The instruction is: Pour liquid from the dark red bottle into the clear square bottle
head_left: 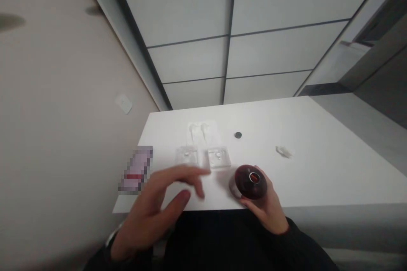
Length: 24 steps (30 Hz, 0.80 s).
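My right hand [269,207] is closed around a round dark red bottle [250,182] with a small open neck on top, held over the front edge of the white table [318,156]. My left hand [159,207] hovers open over the table's front left part, fingers stretched toward two clear plastic trays [203,157]. Nothing is in the left hand. Behind the trays lies another clear plastic piece [202,130].
A small dark round cap [238,135] lies mid-table. A small white scrap [284,151] sits to the right. A pixelated purple and red box [136,169] lies at the table's left edge. A wall runs along the left, with a tiled floor beyond.
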Each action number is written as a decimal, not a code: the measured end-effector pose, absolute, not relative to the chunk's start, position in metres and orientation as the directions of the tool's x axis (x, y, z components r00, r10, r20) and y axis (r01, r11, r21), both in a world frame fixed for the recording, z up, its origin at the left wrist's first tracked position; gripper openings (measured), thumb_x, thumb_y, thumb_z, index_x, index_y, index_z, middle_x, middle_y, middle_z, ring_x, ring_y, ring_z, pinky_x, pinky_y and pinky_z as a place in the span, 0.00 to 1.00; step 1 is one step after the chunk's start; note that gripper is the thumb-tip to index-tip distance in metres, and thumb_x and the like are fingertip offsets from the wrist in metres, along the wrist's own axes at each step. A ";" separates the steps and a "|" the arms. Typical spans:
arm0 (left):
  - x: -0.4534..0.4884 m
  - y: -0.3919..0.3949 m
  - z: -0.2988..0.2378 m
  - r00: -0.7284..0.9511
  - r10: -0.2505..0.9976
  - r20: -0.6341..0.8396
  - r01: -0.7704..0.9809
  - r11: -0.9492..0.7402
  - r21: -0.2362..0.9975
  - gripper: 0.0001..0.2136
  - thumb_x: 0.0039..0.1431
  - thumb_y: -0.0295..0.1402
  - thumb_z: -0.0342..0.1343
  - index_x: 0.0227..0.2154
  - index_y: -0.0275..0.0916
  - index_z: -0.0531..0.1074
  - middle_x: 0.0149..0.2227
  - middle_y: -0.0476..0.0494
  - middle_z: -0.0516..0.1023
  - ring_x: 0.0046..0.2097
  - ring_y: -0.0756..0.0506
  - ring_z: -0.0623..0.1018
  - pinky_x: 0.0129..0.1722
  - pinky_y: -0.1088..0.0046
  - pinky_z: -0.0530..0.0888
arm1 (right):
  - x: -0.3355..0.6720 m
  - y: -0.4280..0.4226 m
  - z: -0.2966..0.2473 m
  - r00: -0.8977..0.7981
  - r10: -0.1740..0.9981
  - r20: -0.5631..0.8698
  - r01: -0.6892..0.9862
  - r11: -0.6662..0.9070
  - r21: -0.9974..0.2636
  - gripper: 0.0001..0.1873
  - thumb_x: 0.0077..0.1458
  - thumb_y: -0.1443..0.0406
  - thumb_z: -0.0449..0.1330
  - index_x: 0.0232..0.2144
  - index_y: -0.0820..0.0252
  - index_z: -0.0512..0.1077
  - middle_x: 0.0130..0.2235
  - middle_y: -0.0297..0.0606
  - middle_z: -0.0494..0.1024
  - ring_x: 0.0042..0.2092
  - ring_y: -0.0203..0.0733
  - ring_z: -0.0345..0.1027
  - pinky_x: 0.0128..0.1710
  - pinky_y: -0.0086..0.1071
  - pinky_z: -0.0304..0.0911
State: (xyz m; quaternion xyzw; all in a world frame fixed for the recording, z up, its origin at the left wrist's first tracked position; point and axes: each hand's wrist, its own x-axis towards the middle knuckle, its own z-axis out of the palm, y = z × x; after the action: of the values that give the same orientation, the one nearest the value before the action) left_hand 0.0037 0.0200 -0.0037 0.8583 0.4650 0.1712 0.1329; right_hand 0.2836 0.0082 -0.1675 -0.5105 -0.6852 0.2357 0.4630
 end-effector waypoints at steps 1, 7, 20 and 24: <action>0.005 0.031 -0.005 0.499 0.849 0.170 0.763 -0.524 0.378 0.34 0.65 0.51 0.63 0.68 0.43 0.63 0.63 0.31 0.75 0.64 0.31 0.74 0.63 0.45 0.71 | 0.284 0.008 -0.169 -0.044 0.920 0.390 0.475 0.363 -0.802 0.45 0.58 0.53 0.69 0.71 0.55 0.56 0.68 0.55 0.69 0.67 0.66 0.67 0.66 0.61 0.65; 0.021 0.088 -0.021 0.512 0.846 0.150 0.802 -0.533 0.271 0.41 0.59 0.51 0.69 0.68 0.35 0.61 0.65 0.26 0.72 0.67 0.29 0.72 0.67 0.44 0.68 | 0.280 0.006 -0.167 -0.009 0.945 0.326 0.440 0.297 -0.847 0.44 0.59 0.52 0.68 0.70 0.56 0.56 0.68 0.55 0.68 0.69 0.66 0.65 0.68 0.60 0.62; 0.038 0.092 -0.030 0.493 0.830 0.260 0.817 -0.544 0.188 0.35 0.51 0.46 0.75 0.57 0.34 0.70 0.56 0.28 0.81 0.62 0.29 0.78 0.69 0.38 0.64 | 0.284 0.008 -0.164 -0.081 0.933 0.349 0.423 0.350 -0.836 0.43 0.60 0.52 0.68 0.70 0.55 0.57 0.68 0.54 0.69 0.68 0.66 0.66 0.67 0.60 0.64; 0.028 0.070 -0.012 0.388 0.839 0.380 0.820 -0.503 0.273 0.35 0.54 0.39 0.74 0.60 0.36 0.64 0.58 0.31 0.79 0.61 0.32 0.79 0.68 0.41 0.67 | 0.287 0.009 -0.165 -0.104 0.924 0.368 0.392 0.378 -0.839 0.43 0.61 0.53 0.68 0.70 0.55 0.55 0.66 0.55 0.70 0.65 0.63 0.69 0.63 0.57 0.69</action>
State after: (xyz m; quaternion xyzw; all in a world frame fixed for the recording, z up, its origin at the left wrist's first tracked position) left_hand 0.0280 0.0698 -0.0116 0.8329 0.4981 0.2403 0.0202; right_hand 0.2871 0.0089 -0.1646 -0.4795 -0.6861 0.2846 0.4673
